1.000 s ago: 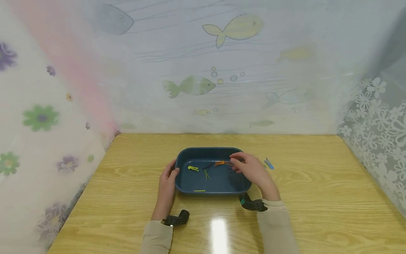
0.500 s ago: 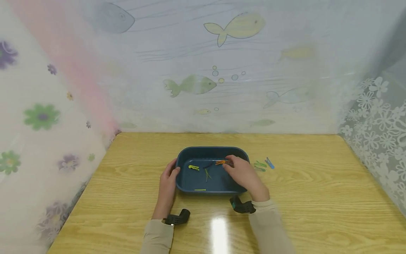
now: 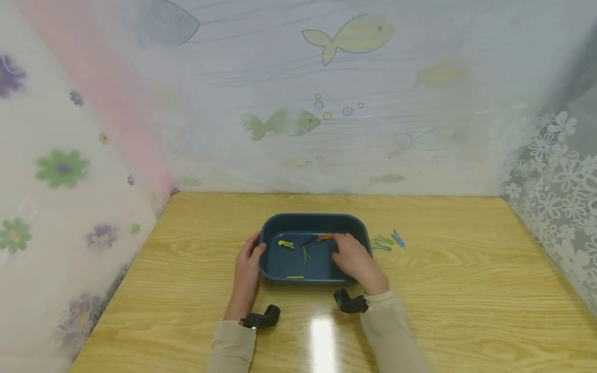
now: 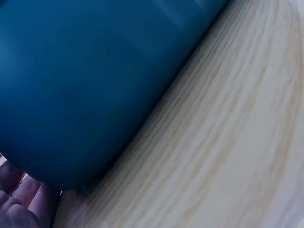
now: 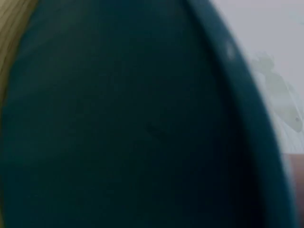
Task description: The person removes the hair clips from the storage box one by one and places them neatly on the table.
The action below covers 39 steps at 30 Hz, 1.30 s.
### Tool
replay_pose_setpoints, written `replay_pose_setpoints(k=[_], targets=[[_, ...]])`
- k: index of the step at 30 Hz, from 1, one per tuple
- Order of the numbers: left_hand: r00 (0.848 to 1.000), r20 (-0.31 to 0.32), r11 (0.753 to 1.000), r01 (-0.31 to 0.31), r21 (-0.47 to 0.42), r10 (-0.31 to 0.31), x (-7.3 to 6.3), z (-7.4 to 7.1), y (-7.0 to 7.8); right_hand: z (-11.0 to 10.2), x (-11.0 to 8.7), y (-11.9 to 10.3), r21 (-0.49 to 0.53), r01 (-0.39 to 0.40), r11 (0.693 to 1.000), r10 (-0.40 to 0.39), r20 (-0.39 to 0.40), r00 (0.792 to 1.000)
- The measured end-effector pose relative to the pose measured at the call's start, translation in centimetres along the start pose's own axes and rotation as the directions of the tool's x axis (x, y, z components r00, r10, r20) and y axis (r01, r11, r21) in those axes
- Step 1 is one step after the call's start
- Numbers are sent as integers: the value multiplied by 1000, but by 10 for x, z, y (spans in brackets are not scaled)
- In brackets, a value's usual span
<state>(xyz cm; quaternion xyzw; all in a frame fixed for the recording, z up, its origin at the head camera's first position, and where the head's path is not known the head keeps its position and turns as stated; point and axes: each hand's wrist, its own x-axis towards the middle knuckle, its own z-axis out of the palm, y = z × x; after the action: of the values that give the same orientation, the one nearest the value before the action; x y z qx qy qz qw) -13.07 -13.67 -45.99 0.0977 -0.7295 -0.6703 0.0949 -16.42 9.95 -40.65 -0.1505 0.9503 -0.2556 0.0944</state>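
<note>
A dark blue plastic basin (image 3: 298, 223) stands on the wooden table. My left hand (image 3: 248, 261) grips its left side, thumb over the rim and fingers along the outside wall; in the left wrist view only fingers (image 4: 40, 202) show at the basin's corner. Inside lie small coloured hair clips: a yellow clip (image 3: 286, 244), a green clip (image 3: 306, 255), an orange clip (image 3: 324, 237), a dark clip (image 3: 306, 242) and a yellow strip (image 3: 295, 277). My right hand (image 3: 355, 258) reaches over the near right rim, index fingertip right at the orange clip, thumb apart from it. Its remaining fingers are hidden.
On the table right of the basin lie a blue clip (image 3: 398, 238), a green clip (image 3: 384, 240) and a paler green clip (image 3: 382, 247). A wall sheet with fish drawings (image 3: 289, 122) rises behind the table. The right wrist view shows mostly the basin's outer wall (image 5: 123, 114).
My right hand has moved left and lower in the basin, to the orange clip. The two green clips on the table, hidden behind it before, now show. My left hand keeps its grip.
</note>
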Motion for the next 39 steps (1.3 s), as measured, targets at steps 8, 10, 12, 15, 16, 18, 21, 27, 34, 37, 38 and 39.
replay_pose_setpoints(k=[8,10,12,15,16,18,21,27,34,37,38,39], targets=[[1000,-4,1000,-2,-1,2,0,0,1,6,2,4,1,82,997,-82,-46,996],[1000,-4,1000,-3,-5,3,0,0,1,7,3,5,4,112,994,-112,-48,993],[1000,-3,1000,-4,-10,4,0,1,2,8,4,6,2,138,990,-138,-47,989],[1000,-1,1000,-6,-13,6,0,1,2,8,5,6,-4,164,986,-164,-35,986],[1000,-1,1000,-8,-14,8,0,1,2,8,5,6,-3,167,986,-167,-30,986],[1000,-1,1000,-8,-15,8,0,1,2,7,5,5,6,166,986,-166,-22,986],[1000,-4,1000,-6,-11,6,0,1,1,6,4,4,33,171,985,-170,-25,985],[1000,-5,1000,-4,-1,4,-1,0,1,3,1,3,90,195,977,-188,-83,979],[1000,-9,1000,-4,2,4,-2,1,2,5,4,4,116,161,980,-151,-92,984],[1000,-7,1000,-7,7,7,-2,1,2,5,4,3,119,169,978,-161,-77,984],[1000,-3,1000,-11,6,11,-2,1,2,5,4,3,121,173,978,-165,-70,984],[1000,-5,1000,-9,8,9,-2,1,2,5,4,2,122,177,977,-171,-62,983]])
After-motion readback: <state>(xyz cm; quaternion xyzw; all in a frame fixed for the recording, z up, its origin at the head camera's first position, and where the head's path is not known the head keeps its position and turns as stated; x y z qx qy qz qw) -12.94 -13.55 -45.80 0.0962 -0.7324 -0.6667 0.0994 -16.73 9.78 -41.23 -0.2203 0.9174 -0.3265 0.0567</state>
